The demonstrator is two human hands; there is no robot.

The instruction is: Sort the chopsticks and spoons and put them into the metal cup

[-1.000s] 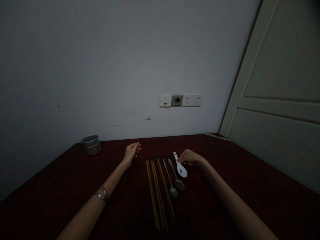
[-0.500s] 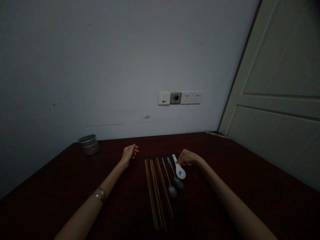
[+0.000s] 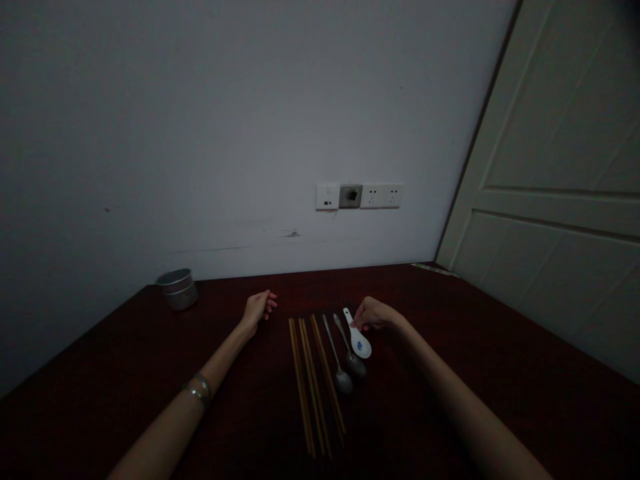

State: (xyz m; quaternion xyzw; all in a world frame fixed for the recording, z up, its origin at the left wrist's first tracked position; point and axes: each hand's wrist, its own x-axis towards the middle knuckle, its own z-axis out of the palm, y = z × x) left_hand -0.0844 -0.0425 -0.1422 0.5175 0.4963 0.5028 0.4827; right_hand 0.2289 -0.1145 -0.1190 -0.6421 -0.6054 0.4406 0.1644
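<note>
My right hand (image 3: 373,313) bends over a white soup spoon (image 3: 360,343) with a blue mark in its bowl. Its thumb and fingers are closed at the spoon's handle, and the spoon lies on the table. Left of it are two metal spoons, a larger one (image 3: 355,365) and a slimmer one (image 3: 343,381), bowls toward me. Several wooden chopsticks (image 3: 313,383) lie lengthwise beside them, roughly in pairs. My left hand (image 3: 259,307) rests on the table beyond the chopsticks' left end, fingers loosely curled and slightly apart, holding nothing.
A grey metal cup (image 3: 180,291) stands at the table's far left corner. The dark red table (image 3: 400,400) meets a white wall with sockets (image 3: 381,196). A pale panelled door (image 3: 555,267) rises on the right. A thin strip (image 3: 434,269) lies at the back right.
Almost nothing differs. The view has shifted very slightly; both hands, the spoons and the chopsticks keep their places.
</note>
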